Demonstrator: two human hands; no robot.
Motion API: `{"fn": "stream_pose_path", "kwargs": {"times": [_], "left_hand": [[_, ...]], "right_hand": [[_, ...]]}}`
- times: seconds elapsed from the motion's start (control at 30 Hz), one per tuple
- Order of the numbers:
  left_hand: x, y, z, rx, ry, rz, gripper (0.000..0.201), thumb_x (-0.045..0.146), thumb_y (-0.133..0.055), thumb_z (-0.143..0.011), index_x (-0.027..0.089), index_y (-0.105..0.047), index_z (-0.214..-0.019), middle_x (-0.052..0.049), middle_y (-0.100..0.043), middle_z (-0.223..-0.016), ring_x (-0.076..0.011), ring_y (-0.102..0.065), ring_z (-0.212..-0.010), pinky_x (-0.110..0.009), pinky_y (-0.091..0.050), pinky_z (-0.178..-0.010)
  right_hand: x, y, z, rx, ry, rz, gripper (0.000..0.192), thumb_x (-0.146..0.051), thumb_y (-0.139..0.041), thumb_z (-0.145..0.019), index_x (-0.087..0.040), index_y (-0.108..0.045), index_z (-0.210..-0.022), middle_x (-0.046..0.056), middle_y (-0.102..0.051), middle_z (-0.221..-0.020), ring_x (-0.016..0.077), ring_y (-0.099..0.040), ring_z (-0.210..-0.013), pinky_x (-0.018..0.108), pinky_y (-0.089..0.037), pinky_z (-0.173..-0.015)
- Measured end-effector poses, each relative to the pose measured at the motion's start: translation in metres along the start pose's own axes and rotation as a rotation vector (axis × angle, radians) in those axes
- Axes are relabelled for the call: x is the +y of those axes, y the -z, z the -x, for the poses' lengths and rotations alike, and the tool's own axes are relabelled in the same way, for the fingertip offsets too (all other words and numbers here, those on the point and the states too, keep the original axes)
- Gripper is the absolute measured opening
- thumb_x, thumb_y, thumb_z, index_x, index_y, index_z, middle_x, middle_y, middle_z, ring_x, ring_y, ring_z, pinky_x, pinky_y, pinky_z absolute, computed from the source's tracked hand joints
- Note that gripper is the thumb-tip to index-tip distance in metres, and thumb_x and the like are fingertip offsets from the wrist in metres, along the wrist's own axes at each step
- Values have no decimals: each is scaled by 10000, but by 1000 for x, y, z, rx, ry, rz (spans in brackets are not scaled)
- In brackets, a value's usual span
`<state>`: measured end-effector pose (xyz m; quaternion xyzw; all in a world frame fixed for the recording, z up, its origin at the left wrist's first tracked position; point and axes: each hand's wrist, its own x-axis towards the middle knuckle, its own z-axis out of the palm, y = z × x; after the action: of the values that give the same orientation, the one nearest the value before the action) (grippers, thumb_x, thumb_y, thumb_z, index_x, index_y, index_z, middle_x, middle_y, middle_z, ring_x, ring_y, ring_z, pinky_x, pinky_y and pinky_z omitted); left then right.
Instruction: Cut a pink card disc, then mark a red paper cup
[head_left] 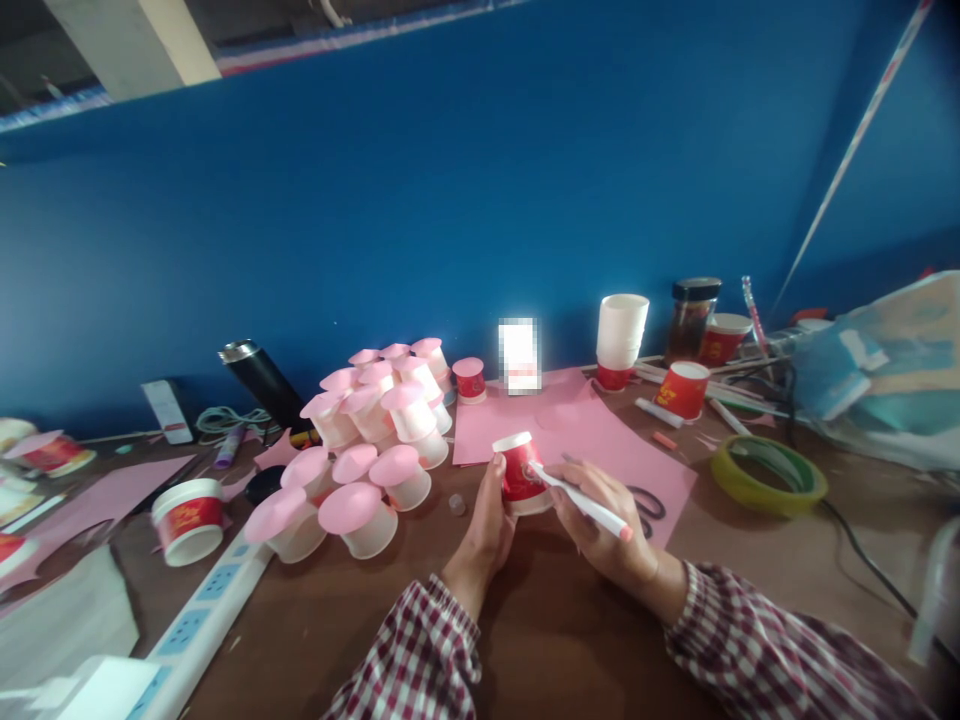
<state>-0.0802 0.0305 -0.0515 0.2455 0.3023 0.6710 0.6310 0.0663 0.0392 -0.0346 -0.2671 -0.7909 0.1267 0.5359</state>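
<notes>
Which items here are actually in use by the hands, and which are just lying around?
In use:
left hand holding red cup
right hand holding white pen
pink paper beneath

Lying about:
pink-capped cups
tape roll
power strip
black flask
scissors

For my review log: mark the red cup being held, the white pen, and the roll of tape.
red cup (519,474), head view, on its red side wall.
white pen (585,505), head view, mid-barrel.
roll of tape (731,488), head view, on its yellow-green rim.

Left of the hands there's a heap of pink-lidded cups (375,440) and a power strip (202,610), scissors (645,503) just behind, tape roll (769,475) off to the right.
</notes>
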Motion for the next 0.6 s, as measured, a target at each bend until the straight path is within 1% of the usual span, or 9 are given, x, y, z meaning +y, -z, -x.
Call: {"fn": "stream_pose_path", "kwargs": {"times": [0.1, 0.2, 0.37, 0.47, 0.6], "left_hand": [[1, -1, 0, -9, 2, 0, 293, 421, -631, -774, 156, -653, -898, -65, -683, -1021, -241, -537, -1138, -354, -370, -994], [2, -3, 1, -7, 6, -6, 299, 435, -621, -782, 154, -654, -880, -69, -682, -1031, -239, -550, -1121, -355, -375, -987], [2, -4, 0, -8, 0, 2, 314, 437, -619, -787, 154, -650, -919, -63, -678, -1019, -217, -583, -1043, -351, -389, -966], [1, -3, -1, -13, -1, -1, 300, 427, -595, -809, 156, -644, -927, -54, -680, -983, -201, -593, -1002, -345, -397, -953], [0, -2, -1, -21, 0, -22, 307, 439, -575, -821, 152, -644, -903, -59, -675, -996, -202, -588, -1011, -341, -392, -957]], "right_hand": [[0, 0, 0, -19, 3, 3, 207, -139, -544, -857, -200, -579, -1051, 57, -665, -901, 174, -614, -755, 320, -518, -712], [0, 0, -1, 0, 18, 6, 213, -131, -549, -852, -200, -580, -1051, 57, -673, -910, 178, -629, -784, 324, -524, -742], [-2, -1, -3, 27, 20, -5, 193, -132, -548, -851, -196, -595, -1027, 53, -683, -883, 170, -633, -746, 301, -531, -691], [-2, -1, -3, 13, 18, -8, 199, -123, -548, -850, -189, -593, -1032, 60, -680, -895, 175, -632, -765, 311, -530, -711], [-1, -1, -2, 7, 20, 14, 207, -122, -547, -851, -190, -585, -1043, 63, -679, -905, 183, -632, -785, 320, -530, -726]]}}
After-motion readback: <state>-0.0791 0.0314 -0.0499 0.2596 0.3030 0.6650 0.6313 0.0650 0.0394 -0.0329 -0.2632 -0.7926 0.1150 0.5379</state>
